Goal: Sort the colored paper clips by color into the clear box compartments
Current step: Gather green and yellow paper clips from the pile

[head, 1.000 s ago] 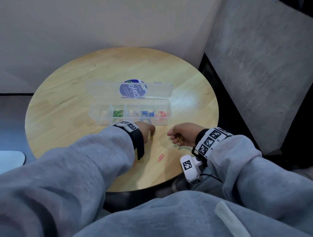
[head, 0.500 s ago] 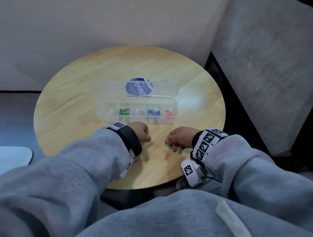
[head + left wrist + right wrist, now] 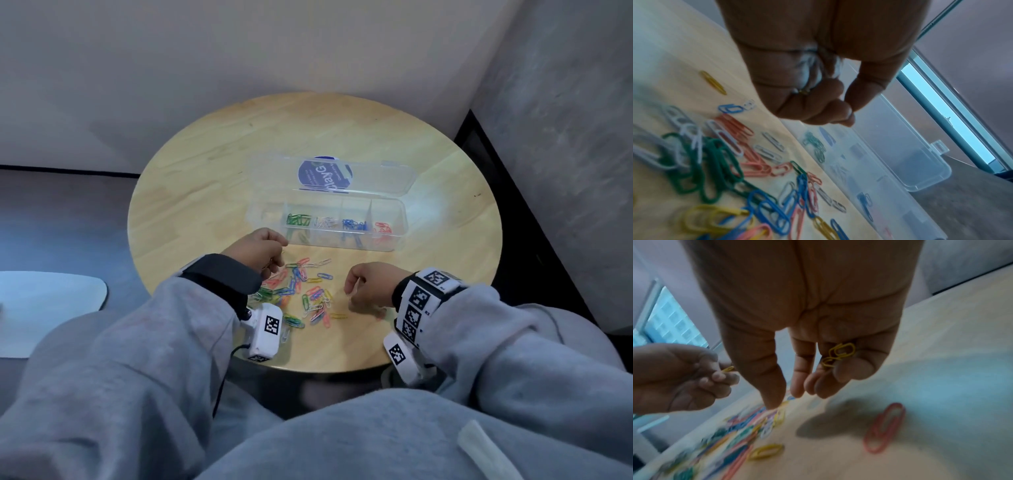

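A clear box (image 3: 399, 209) with its lid open lies on the round wooden table (image 3: 212, 178); its compartments hold green (image 3: 298, 219), white, blue (image 3: 354, 225) and red clips (image 3: 383, 229). A pile of mixed colored clips (image 3: 301, 291) lies in front of it, between my hands. My left hand (image 3: 263, 251) is curled at the pile's left and pinches a yellow clip (image 3: 728, 369). My right hand (image 3: 366, 287) hovers right of the pile, its curled outer fingers holding a few yellow clips (image 3: 840, 352), thumb and forefinger pointing down.
A lone yellow clip (image 3: 339, 316) and a red clip (image 3: 885, 426) lie near my right hand. The table's front edge is just below my wrists. Walls stand behind and to the right. Grey sleeves fill the foreground.
My left arm has drawn back and left, uncovering the clip pile. The right hand has stayed right of the pile. The camera view shifted, so the table sits further right.
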Motion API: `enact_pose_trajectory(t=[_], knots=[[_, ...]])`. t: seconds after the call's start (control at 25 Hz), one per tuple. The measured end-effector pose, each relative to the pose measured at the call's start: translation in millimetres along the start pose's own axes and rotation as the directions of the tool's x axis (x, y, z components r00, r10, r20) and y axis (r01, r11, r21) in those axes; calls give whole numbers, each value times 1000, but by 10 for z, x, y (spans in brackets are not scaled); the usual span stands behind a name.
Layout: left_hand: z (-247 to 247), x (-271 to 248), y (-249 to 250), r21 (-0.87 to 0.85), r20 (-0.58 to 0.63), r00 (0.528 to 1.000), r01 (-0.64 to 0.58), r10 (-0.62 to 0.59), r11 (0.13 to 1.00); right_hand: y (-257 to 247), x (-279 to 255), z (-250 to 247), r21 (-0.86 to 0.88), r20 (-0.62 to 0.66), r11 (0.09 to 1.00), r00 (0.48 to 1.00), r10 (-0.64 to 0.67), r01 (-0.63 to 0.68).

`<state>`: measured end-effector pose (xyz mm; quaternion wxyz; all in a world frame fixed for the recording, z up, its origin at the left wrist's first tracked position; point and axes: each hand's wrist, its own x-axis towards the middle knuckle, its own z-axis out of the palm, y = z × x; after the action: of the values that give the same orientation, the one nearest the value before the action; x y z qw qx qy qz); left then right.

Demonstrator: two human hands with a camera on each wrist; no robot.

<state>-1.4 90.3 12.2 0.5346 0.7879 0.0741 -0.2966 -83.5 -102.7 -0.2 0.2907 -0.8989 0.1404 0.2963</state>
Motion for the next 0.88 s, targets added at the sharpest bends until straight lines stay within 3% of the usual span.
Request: enact_pose_trajectory(t=[0.12, 0.24, 0.4, 0.72, 0.88], knots=[[-28, -27, -18, 96, 38, 990, 132, -136, 987, -88, 45, 122, -262, 18, 964, 999, -43, 46], [0, -30, -38, 294, 77, 963, 225, -258, 929, -143, 101, 166, -341, 66, 933, 993, -101, 117], [-83, 4, -144, 619, 56, 994, 39, -94, 785, -173, 139, 201, -373, 33, 912, 985, -170, 170], [-16, -114, -267, 770, 40, 999, -19, -18, 638, -205, 155, 189, -328, -38, 925, 976, -214, 190], [-3, -104, -306, 769, 82, 996, -51, -20, 638, -246, 156, 202, -349, -46, 915, 971, -233, 203]])
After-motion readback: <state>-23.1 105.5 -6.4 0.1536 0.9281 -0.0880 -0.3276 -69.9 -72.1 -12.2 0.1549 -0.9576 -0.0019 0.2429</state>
